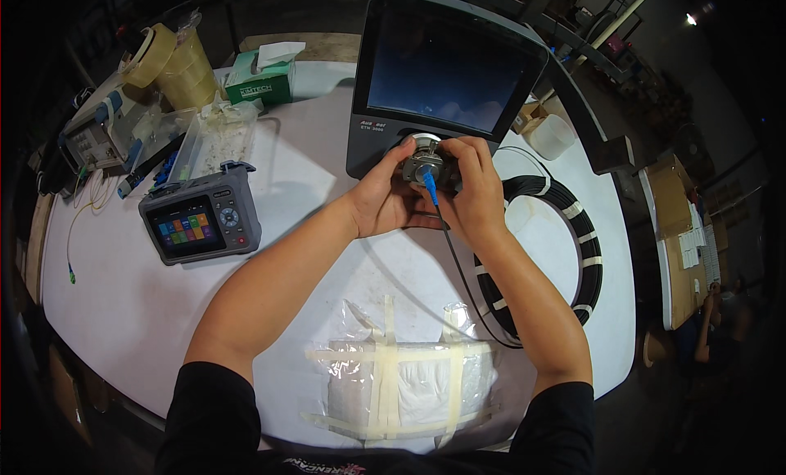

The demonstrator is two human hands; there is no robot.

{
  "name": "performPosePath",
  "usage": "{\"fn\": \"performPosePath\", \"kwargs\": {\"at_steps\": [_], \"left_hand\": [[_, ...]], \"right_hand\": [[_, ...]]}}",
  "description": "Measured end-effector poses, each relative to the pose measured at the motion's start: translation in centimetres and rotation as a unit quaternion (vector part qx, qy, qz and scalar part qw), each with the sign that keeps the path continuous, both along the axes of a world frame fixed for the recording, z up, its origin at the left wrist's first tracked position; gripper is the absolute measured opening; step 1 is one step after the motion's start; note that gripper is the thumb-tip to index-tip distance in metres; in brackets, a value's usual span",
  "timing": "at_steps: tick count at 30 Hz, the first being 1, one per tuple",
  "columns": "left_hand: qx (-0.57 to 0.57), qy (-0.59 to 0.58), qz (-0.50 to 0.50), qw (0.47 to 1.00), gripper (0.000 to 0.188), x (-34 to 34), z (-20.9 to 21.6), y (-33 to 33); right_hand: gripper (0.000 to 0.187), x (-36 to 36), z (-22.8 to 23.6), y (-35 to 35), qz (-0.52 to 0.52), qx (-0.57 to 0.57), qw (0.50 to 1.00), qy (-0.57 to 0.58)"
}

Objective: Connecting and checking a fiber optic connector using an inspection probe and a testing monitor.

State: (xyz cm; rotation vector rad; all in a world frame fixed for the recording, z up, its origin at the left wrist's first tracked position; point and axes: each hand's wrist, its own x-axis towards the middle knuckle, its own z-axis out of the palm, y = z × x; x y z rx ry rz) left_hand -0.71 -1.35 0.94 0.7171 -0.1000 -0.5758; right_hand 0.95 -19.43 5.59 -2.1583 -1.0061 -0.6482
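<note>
A blue fiber-optic connector (430,183) sits in the round metal adapter (419,170) at the front of a dark grey monitor unit (367,139). My left hand (381,198) is closed round the adapter's left side, thumb along its upper edge. From the right, my right hand (475,188) curls its fingers over the adapter, close to the connector. Some fingertips are hidden behind the metal. A thin black cable (455,262) hangs from the connector and runs down to a black cable coil (591,262) taped with white bands, partly behind my right forearm.
To the left stands a grey handheld tester (201,217) with a lit screen. Behind it are a clear plastic tray (190,147), tape rolls (184,70), a green tissue box (260,78) and a bench instrument (102,135). A taped-down clear pad (409,385) lies nearest me. Far right, another person (725,323) is dimly visible.
</note>
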Motion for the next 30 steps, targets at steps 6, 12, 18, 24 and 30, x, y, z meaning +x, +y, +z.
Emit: {"fn": "performPosePath", "kwargs": {"at_steps": [6, 12, 18, 24, 30], "left_hand": [[-0.062, -0.005, -0.028, 0.998, 0.071, 0.0, -0.8, 0.3], [-0.036, 0.029, -0.002, 0.999, 0.069, 0.0, -0.8, 0.0], [0.002, 0.046, 0.028, 0.999, 0.074, -0.2, -0.1, -0.2], [0.028, 0.058, 0.077, 0.995, 0.078, -0.5, 0.5, -0.7], [0.195, 0.005, 0.211, 0.958, 0.079, -1.9, 0.8, -1.4]], "right_hand": [[0.066, -0.2, 0.3, 0.1, 0.031, 0.016, 0.999, -0.002], [0.068, 0.3, -0.2, -0.3, 0.039, 0.009, 0.999, -0.008], [0.063, 0.3, -0.1, 0.0, 0.015, 0.006, 1.000, -0.020], [0.059, 0.5, -0.2, 0.1, 0.015, 0.010, 0.999, -0.031], [0.060, 0.5, -0.4, -0.5, 0.031, 0.010, 0.999, -0.025]]}}
